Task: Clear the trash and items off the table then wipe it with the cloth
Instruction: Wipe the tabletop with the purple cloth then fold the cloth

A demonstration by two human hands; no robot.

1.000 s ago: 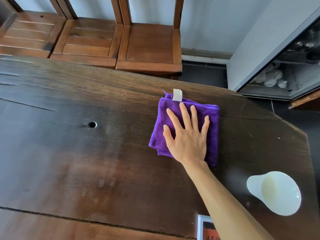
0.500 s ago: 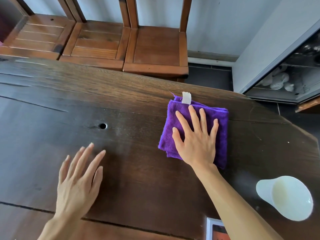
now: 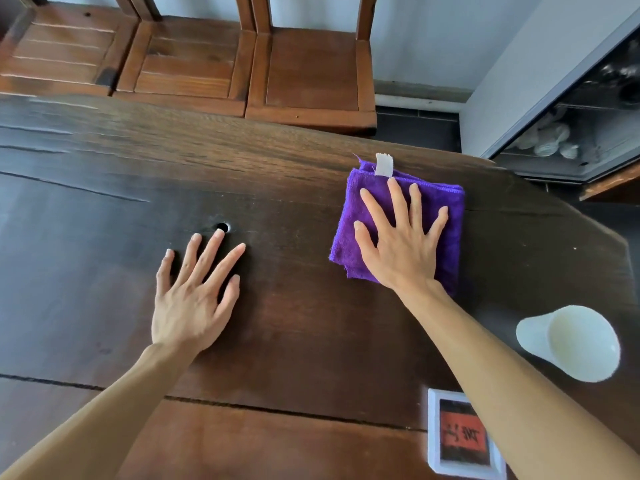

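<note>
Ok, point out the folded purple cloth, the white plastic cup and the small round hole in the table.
Folded purple cloth (image 3: 446,216), head view, right edge.
White plastic cup (image 3: 581,344), head view, inside.
Small round hole (image 3: 222,227), head view, centre.

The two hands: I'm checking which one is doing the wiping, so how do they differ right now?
The right hand lies flat on the folded purple cloth; the left hand rests on the bare wooden table. The right hand is nearer the table's far edge and the white cup; the left hand's fingertips reach a small hole in the wood. Both are open, palm down, fingers spread.
</note>
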